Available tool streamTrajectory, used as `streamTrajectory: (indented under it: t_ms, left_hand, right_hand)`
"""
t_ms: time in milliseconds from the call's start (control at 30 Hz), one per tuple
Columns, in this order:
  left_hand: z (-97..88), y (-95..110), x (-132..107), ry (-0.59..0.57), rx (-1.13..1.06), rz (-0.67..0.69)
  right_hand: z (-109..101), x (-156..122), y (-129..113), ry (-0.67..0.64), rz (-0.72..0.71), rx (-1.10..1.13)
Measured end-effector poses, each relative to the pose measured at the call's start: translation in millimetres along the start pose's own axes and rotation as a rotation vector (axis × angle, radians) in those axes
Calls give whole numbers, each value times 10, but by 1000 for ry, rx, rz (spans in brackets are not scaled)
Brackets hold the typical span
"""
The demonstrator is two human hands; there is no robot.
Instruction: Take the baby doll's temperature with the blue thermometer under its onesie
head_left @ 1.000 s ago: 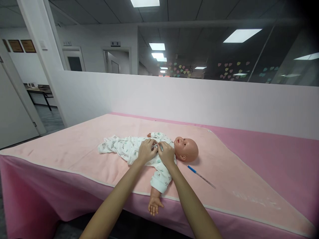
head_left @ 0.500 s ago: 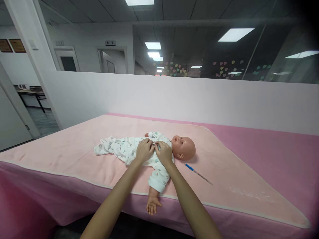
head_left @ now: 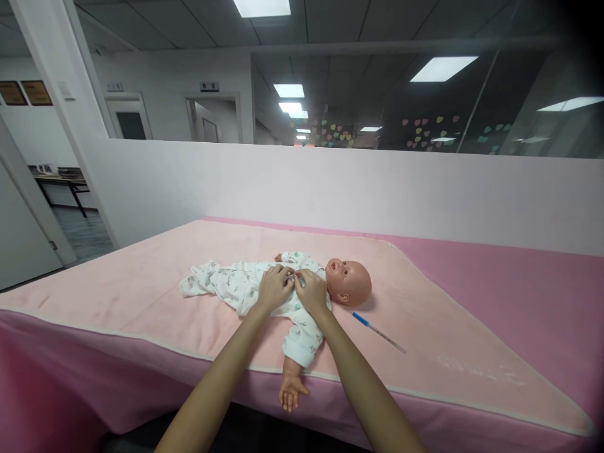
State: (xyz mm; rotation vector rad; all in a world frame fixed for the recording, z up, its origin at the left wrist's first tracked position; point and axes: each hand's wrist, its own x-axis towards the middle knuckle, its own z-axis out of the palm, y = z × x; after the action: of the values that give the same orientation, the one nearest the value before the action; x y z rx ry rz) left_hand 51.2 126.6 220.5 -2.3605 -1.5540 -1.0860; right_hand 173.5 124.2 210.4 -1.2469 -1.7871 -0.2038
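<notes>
A baby doll [head_left: 349, 282] lies on its back, its head to the right, wearing a white printed outfit [head_left: 240, 284]. Both my hands rest at its chest, close together. My left hand [head_left: 275, 289] has its fingers bent and pressed together on the front of the outfit. Close beside it, my right hand [head_left: 310, 289] pinches at the same spot near the neckline. Between the fingertips a small bit of the cloth shows; its detail is too small to make out. The doll's near arm [head_left: 292, 377] hangs over the front edge, palm up.
A thermometer-like stick with a blue end [head_left: 377, 330] lies right of the doll's head. Under everything is a peach blanket [head_left: 117, 283] over a pink cover [head_left: 509, 283]. A low white wall [head_left: 330, 189] with glass above stands behind.
The view has tilted up slightly, so everything sits a little lower. My fingers have shifted slightly at the doll's chest; the doll and the stick lie as before.
</notes>
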Motion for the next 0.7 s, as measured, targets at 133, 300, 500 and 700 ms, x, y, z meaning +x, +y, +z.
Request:
streamTrajectory:
  t_ms: [133, 300, 500, 700]
  left_hand:
    - [-18, 10, -4, 10, -26, -11]
    - [-12, 12, -5, 39, -15, -19]
    - [2, -10, -11, 49, -79, -25]
    - [29, -28, -15, 75, -140, -30]
  right_hand:
    - [6, -1, 6, 5, 9, 17]
    - [2, -3, 2, 7, 12, 18]
    - [-15, -10, -6, -3, 2, 32]
    - [0, -11, 6, 3, -14, 31]
